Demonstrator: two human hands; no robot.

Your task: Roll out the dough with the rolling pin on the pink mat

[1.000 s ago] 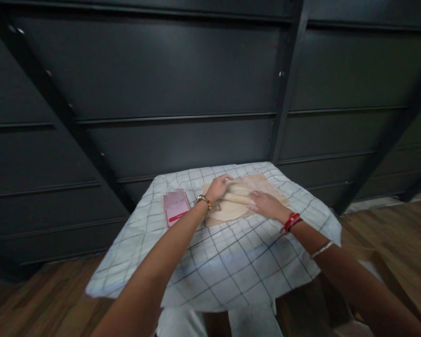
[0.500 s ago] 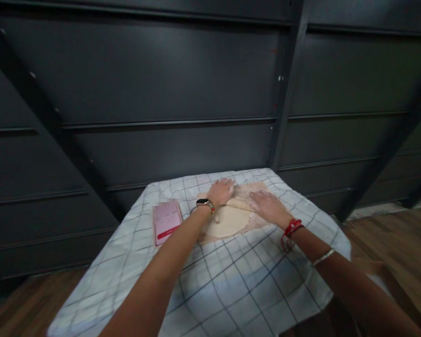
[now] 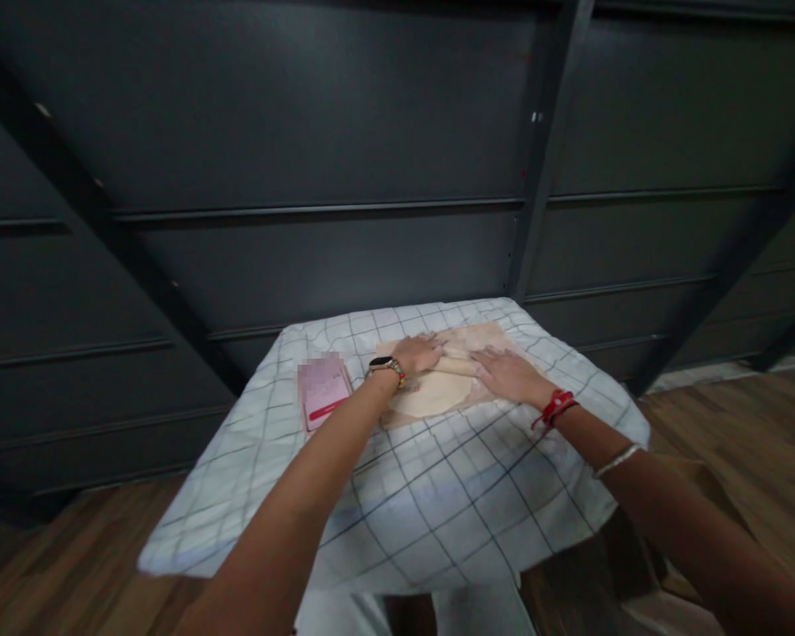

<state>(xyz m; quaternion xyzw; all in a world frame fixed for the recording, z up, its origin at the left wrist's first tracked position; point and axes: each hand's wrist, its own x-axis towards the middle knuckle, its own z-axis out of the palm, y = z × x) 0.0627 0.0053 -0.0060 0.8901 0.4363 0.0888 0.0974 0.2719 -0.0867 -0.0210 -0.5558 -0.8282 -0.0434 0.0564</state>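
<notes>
Pressing flat, fingers spread, the left hand (image 3: 421, 353) and right hand (image 3: 507, 374) bear on the rolling pin's (image 3: 460, 365) ends, over the dough (image 3: 430, 396). Soft and thin, the dough likely tears; lift it by the edges. A pink phone (image 3: 323, 391) lies left of the dough.

Open checked cloth on the worktop (image 3: 411, 495) gives my arms free passage in front, while the pink booklet (image 3: 323, 394) lies just left of my left hand (image 3: 419, 353), the board (image 3: 490, 340) sits under both hands, and the dark wall (image 3: 344, 265) closes off the far edge.
</notes>
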